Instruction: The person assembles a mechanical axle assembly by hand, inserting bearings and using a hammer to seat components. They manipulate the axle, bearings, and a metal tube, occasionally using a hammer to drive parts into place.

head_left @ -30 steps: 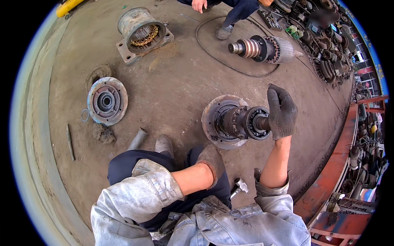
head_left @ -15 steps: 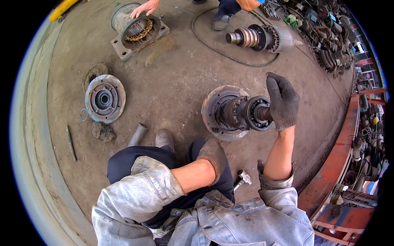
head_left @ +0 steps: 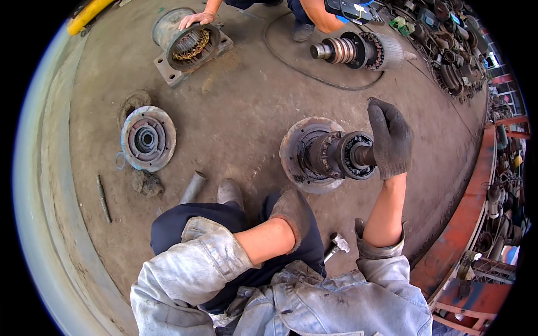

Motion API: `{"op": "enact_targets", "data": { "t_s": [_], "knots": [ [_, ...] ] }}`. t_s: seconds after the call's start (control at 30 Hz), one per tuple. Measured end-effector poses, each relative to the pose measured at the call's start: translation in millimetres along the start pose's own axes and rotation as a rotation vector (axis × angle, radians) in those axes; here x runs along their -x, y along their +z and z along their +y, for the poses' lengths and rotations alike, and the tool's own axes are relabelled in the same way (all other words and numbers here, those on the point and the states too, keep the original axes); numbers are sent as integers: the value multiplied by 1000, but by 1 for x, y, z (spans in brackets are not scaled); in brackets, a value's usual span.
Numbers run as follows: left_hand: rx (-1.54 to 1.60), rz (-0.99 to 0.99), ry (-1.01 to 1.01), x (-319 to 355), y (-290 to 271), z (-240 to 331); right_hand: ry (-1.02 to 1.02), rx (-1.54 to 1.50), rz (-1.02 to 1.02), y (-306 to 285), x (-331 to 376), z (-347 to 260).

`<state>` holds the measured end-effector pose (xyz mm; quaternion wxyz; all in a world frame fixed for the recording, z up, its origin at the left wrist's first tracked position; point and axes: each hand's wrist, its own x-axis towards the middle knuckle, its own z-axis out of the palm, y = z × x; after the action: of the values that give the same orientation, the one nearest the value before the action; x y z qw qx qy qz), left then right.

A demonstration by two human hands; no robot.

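Gloved right hand (head_left: pixel 389 140) clasps rotor shaft (head_left: pixel 363 156) end; left hand (head_left: pixel 292 211) grip unclear.

A bare, dusty concrete floor (head_left: pixel 241 117) stretches out in bright daylight, stained dark in patches. A pale raised curb (head_left: pixel 39 213) bends along the left side. On the right runs a red metal frame (head_left: pixel 465 224), with heaps of scrap parts (head_left: pixel 454 61) piled behind it

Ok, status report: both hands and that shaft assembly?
Right hand gloved, on shaft assembly end. Left hand low by its flange. Hammer near the knee.
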<state>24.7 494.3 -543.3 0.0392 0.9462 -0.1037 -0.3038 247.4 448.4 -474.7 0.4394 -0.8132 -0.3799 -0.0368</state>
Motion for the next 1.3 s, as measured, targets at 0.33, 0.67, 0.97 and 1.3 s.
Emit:
{"op": "enact_targets", "data": {
  "t_s": [0.33,0.67,0.97,1.3],
  "knots": [
    [-77,9,-2,0,5,4,-4,11,0,1,0,5],
    [-58,77,32,-1,18,1,8,-15,-19,0,-2,11],
    [-72,52,43,-7,24,0,-14,-32,-30,-2,-2,14],
    [-28,4,-15,5,14,6,46,-56,-101,1,1,6]
  ]
}}
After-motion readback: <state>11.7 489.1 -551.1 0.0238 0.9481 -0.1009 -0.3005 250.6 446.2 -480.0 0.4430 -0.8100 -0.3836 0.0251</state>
